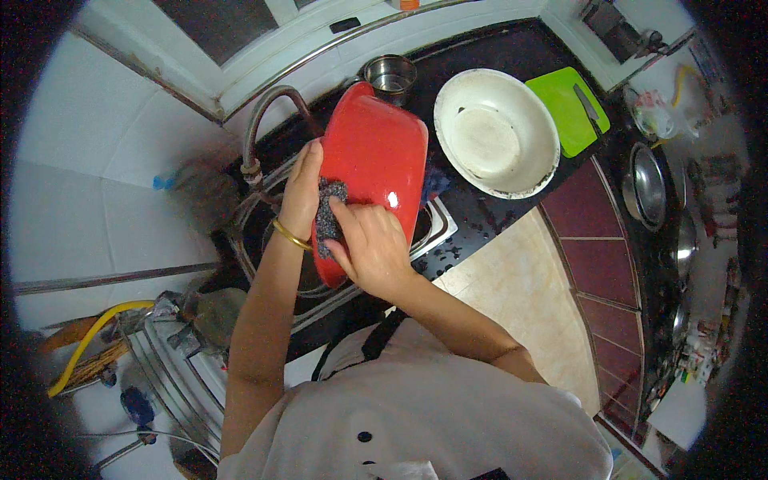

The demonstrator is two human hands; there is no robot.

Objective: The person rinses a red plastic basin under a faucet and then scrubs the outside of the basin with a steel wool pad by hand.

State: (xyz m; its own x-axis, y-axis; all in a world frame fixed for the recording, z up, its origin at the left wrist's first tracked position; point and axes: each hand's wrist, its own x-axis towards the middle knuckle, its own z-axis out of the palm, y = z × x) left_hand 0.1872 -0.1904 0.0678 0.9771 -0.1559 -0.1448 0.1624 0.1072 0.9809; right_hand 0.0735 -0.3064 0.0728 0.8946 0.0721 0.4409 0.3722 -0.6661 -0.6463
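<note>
Over the sink (441,225) a red basin (372,144) is held tilted on its side, its glossy outer wall facing me. My left hand (302,192) grips the basin by its left edge; a gold bangle (291,235) circles that wrist. In my right hand (375,246) is a dark grey scrubbing pad (329,219), pressed against the basin near its left rim. The basin covers much of the sink, and the inside of the basin is turned away from view. A curved metal faucet (249,138) rises just left of the basin.
A worn white enamel basin (489,135) stands on the black countertop (480,225), which bears water drops. Beyond it, a knife (587,105) lies on a green cutting board (555,129). A metal pot (390,75) sits behind the red basin. Another counter at right holds a metal bowl (645,186).
</note>
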